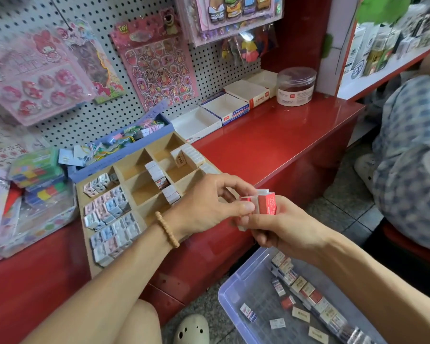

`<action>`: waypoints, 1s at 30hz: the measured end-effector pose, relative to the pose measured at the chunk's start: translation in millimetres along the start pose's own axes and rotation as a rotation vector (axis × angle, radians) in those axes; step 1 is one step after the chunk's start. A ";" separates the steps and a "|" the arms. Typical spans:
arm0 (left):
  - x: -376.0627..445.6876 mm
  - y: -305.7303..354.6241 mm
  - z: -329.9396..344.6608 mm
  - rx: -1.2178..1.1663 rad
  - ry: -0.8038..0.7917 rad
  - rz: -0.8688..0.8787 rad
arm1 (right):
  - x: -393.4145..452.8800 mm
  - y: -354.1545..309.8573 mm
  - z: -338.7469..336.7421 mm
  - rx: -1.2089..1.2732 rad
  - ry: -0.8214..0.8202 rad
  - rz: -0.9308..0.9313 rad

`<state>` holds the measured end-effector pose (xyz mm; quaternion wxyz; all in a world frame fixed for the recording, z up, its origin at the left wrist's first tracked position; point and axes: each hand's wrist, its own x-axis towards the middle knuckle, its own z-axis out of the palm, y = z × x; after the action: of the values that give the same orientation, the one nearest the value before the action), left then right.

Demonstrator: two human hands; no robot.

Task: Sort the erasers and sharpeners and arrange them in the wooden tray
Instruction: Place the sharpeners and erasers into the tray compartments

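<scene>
Here, both hands meet above the tabletop [271,145] edge: the right hand [283,227] cradles a small stack of red-and-white erasers [266,202], while the left hand [209,202] pinches one with curled fingers [246,207]. The wooden tray [134,167], partly filled, lies just beside. Likely risk: the loosely stacked erasers slip apart and drop toward the plastic bin [236,281] below.

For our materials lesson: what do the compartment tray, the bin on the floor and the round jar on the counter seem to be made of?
Compartment tray: looks like pale unfinished wood or plywood, matte tan with thin divider boards.
Bin: seemingly translucent bluish plastic; the floor shows through its smooth wall.
Round jar: probably clear plastic, glossy with see-through sides, though glass can't be excluded.
</scene>
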<state>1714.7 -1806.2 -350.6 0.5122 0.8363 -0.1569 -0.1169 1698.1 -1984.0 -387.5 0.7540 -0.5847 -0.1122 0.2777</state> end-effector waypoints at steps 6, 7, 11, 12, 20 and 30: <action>-9.9 3.7 2.3 0.071 -0.006 -0.036 | -6.6 6.5 3.4 0.103 -0.009 0.054; -12.0 3.9 1.6 0.050 0.009 -0.046 | -6.7 5.6 4.1 0.130 0.007 0.043; -20.7 3.0 -2.3 -0.049 0.030 -0.079 | -4.8 4.4 7.4 0.171 0.041 0.006; -22.8 2.8 -3.7 -0.062 0.034 -0.079 | -3.0 6.6 8.0 0.176 0.039 -0.003; -35.5 4.0 -10.9 -0.072 0.147 -0.087 | -1.5 4.3 17.0 0.162 0.077 -0.050; -48.5 9.5 -52.1 0.303 0.264 -0.167 | -7.3 3.9 14.8 -0.013 0.225 0.039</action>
<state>1687.2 -1748.9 -317.1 0.3853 0.9218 -0.0346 -0.0236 1683.7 -1975.2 -385.8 0.7525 -0.6190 -0.0174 0.2240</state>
